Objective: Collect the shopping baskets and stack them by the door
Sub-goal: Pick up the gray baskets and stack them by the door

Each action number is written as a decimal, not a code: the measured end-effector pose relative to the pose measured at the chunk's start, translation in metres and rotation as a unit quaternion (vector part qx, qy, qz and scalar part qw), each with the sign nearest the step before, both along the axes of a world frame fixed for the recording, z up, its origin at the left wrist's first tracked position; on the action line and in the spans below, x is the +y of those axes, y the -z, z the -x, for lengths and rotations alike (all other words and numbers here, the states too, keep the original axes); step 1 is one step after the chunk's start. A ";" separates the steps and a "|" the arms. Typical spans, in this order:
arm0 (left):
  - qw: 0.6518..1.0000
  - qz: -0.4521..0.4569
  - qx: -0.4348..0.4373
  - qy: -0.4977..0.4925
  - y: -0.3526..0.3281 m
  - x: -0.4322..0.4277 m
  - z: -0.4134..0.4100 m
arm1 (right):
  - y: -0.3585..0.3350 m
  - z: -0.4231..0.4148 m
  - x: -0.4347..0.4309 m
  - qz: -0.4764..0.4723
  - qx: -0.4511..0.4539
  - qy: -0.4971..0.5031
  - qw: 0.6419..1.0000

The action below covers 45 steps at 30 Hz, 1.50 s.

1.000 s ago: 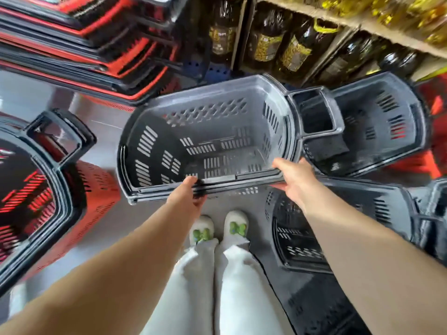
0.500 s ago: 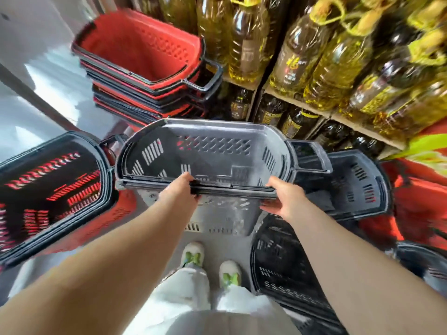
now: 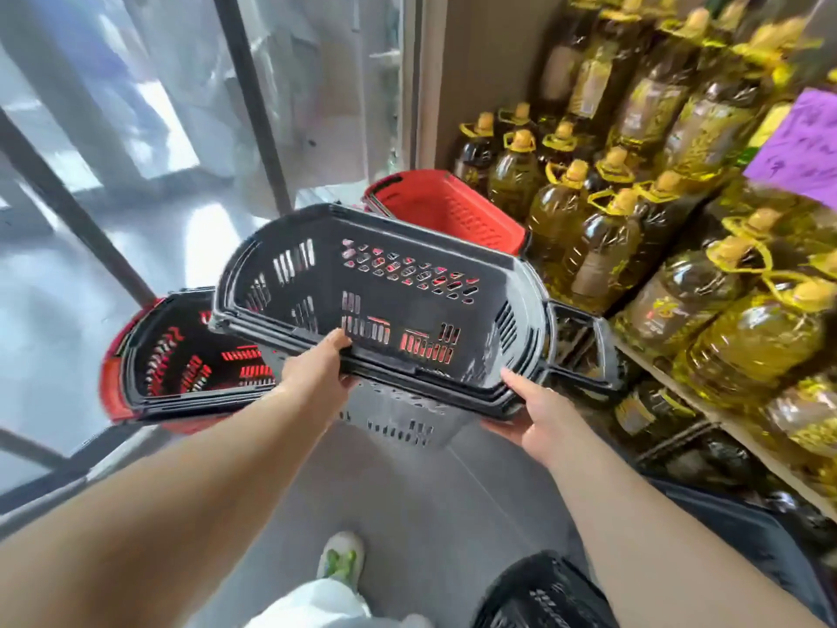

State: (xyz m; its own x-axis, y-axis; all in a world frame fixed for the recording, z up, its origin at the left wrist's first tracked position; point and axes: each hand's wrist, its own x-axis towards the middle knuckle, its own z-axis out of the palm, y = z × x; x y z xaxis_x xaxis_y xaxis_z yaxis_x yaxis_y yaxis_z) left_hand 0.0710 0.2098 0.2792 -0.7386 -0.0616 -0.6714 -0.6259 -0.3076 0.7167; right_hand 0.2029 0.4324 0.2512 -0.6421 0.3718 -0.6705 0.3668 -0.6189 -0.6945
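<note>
I hold a dark grey shopping basket [image 3: 398,305] in the air in front of me, tilted with its far rim raised. My left hand [image 3: 317,378] grips its near rim on the left. My right hand [image 3: 539,412] holds the near rim at the right corner. Behind it stands a stack topped by a red basket [image 3: 448,210], close to the glass door [image 3: 253,106]. Low at the left sits a black basket nested in a red one [image 3: 181,355]. Another black basket [image 3: 543,591] shows at the bottom right.
Shelves of yellow oil bottles [image 3: 634,228] fill the right side, with a purple sign [image 3: 801,142] at the edge. The held basket's folded handle [image 3: 589,351] points toward them. Grey floor [image 3: 430,500] lies under me, with my shoe [image 3: 339,559] on it.
I have lifted the grey basket and carried it toward the red stack by the door. My view has swung up from the floor baskets to the door and shelves.
</note>
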 end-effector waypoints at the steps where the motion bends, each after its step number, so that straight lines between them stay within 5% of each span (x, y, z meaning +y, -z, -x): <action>1: 1.000 -0.003 0.007 -0.015 0.000 -0.015 0.006 | -0.002 0.010 -0.008 0.007 0.017 -0.022 1.000; 15: 0.977 -0.060 0.007 -0.205 0.032 -0.193 0.141 | 0.007 0.215 -0.151 0.027 0.021 -0.164 0.986; 33: 0.961 -0.065 -0.144 -0.225 0.131 -0.277 0.273 | 0.105 0.379 -0.242 0.092 -0.066 -0.127 0.985; 39: 0.963 0.014 -0.186 -0.194 0.179 -0.280 0.267 | 0.146 0.382 -0.242 0.031 -0.149 -0.174 0.973; 45: 0.971 0.080 -0.224 0.012 0.189 -0.279 0.266 | 0.155 0.379 -0.239 -0.056 -0.230 -0.250 0.939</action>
State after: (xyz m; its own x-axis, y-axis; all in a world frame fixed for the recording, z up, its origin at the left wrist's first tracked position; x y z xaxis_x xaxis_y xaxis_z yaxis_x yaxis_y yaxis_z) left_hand -0.1945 -0.0687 0.0900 -0.3777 -0.1787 -0.9085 -0.8913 -0.1959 0.4090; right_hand -0.1761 0.1931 0.0961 -0.4077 0.1863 -0.8939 0.8690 -0.2214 -0.4425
